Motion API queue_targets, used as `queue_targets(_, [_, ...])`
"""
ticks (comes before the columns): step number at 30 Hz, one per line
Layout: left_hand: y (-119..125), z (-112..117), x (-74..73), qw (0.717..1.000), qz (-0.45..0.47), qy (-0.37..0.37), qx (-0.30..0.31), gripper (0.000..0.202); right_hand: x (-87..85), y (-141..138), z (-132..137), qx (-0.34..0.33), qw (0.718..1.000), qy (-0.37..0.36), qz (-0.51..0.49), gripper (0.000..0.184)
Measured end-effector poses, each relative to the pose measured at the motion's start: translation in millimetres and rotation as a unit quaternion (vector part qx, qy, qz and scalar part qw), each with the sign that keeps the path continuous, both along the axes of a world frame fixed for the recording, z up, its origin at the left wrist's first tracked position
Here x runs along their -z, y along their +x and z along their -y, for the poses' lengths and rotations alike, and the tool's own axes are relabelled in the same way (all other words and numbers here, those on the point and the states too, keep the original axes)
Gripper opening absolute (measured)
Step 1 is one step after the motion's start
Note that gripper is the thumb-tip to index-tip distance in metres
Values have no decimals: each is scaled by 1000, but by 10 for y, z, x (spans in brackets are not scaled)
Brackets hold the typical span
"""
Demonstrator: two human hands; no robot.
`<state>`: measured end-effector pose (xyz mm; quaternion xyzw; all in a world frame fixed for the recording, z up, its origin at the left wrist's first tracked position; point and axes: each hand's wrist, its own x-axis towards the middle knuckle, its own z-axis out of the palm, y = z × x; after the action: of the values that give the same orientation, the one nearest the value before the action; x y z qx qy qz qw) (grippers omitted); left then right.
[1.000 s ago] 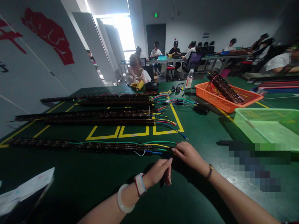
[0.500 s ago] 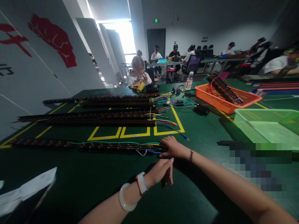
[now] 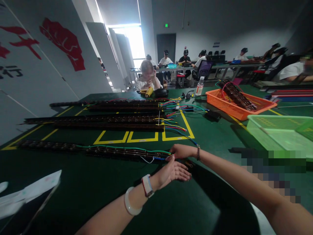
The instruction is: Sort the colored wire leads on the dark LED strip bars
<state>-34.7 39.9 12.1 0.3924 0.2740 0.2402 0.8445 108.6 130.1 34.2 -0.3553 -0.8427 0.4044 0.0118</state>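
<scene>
A long dark strip (image 3: 97, 151) lies across the green table (image 3: 97, 195) nearest me, with green, yellow and blue wires (image 3: 156, 152) running to its right end. My right hand (image 3: 182, 151) rests at that end, fingers closed over the wire ends. My left hand (image 3: 173, 171) hovers just in front of it, palm turned up and fingers stretched out, holding nothing. It wears a watch and a white bangle at the wrist.
More dark strips (image 3: 110, 122) with coloured wires lie farther back over yellow tape marks (image 3: 137, 139). An orange basket (image 3: 220, 99) of strips, a green basket (image 3: 256, 130), a bottle (image 3: 200, 86) and white paper (image 3: 29, 195) are around. A person (image 3: 148, 78) sits opposite; others work behind.
My right hand slid left along the wires to the strip's end and closed there. My left hand, earlier curled with fingers down, has opened and turned palm up.
</scene>
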Motion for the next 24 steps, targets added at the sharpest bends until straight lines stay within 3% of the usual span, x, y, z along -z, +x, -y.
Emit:
queue_targets(4, [-21,-17,-3,999,22,-35,-8,72,59,14,10,-10,999,-11,-30,27])
queue_targets(8, [-7,-36,64,996,44,-77,-18,78,82,15,145,49,997,48,-23,18])
queue_targets(12, [0,-67,91,995,49,-88,-14,82,81,-5,291,71,984,161,-3,18])
queue_targets(16, [-9,-76,56,991,76,-105,-19,75,56,-33,368,33,942,331,38,19])
queue_targets(19, [5,-59,48,986,102,-113,-74,64,39,-55,419,9,904,419,83,19])
queue_targets(24, [57,-13,65,958,98,-124,-240,35,17,-115,550,-41,842,513,163,11])
